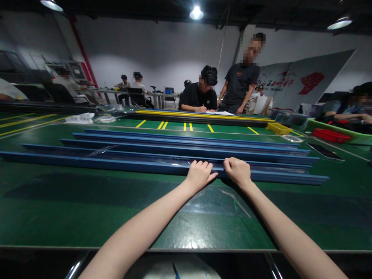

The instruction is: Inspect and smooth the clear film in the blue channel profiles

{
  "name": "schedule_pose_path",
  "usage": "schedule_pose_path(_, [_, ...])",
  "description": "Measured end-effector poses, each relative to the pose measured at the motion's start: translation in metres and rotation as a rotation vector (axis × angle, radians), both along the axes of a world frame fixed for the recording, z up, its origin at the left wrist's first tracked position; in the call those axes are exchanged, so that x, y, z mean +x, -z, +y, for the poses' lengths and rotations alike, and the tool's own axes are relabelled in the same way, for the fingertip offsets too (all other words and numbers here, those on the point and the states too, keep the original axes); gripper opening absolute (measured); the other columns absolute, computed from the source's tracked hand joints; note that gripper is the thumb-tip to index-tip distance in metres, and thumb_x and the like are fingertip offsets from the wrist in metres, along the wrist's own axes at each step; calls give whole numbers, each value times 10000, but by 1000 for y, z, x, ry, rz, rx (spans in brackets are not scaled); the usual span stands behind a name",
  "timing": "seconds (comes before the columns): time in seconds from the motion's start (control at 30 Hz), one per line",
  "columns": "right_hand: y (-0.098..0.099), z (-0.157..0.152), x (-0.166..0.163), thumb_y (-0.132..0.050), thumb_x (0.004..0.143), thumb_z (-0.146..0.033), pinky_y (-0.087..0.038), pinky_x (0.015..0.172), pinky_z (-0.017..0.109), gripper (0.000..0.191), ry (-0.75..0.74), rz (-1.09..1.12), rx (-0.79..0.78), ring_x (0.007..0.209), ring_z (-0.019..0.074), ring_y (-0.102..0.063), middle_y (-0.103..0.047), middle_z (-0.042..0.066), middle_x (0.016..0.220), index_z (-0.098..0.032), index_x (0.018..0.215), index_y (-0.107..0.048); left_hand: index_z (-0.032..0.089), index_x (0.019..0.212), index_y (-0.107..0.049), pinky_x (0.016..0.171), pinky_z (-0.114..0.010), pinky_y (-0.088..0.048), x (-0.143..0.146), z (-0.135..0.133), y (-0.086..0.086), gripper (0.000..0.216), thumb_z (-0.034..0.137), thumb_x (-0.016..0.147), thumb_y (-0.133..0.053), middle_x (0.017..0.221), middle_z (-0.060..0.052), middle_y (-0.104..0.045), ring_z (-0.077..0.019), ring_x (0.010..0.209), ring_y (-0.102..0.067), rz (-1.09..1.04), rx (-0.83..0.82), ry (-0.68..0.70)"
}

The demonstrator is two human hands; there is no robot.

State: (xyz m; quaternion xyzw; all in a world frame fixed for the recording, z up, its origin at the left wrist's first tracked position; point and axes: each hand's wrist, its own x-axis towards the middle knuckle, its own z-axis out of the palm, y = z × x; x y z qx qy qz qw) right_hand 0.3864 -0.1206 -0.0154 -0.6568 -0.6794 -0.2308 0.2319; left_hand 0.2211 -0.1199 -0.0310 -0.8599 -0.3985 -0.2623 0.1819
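Observation:
A long blue channel strip (139,166) lies across the green table in front of me, with shiny clear film (174,161) inside it. My left hand (200,174) has its fingers curled over the strip's front wall, thumb out to the right. Just to the right, my right hand (238,171) is closed on the same strip, knuckles up. Its fingertips are hidden, so I cannot tell whether it also pinches film. Behind lie more blue strips (180,143), roughly parallel. A clear film piece (100,150) crosses the front strip on the left.
A clear sheet (203,197) lies flat on the green table (186,232) before me. Yellow and black strips (203,116) lie farther back. At right are a phone (325,152), a yellow tray (279,128) and a red tray (331,135). A person writes across the table; another stands beside.

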Motion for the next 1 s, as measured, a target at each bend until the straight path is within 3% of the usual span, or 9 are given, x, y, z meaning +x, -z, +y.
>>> schedule_pose_path(0.6, [-3, 3, 4, -317, 803, -286, -213, 481, 239, 408, -40, -62, 29, 501, 113, -507, -608, 53, 567, -154, 518, -577, 162, 879, -501, 655, -303, -315, -2, -2, -5, 280, 429, 806, -458, 837, -51, -574, -185, 780, -515, 3, 35, 29])
schedule_pose_path(1.0, [1, 3, 42, -327, 771, -295, -188, 462, 229, 407, 34, -83, 79, 474, 109, -464, -583, 56, 524, -153, 455, -542, 156, 844, -502, 659, -312, -313, -3, -3, -7, 315, 464, 782, -478, 804, -46, -566, -193, 764, -498, 11, 63, 4])
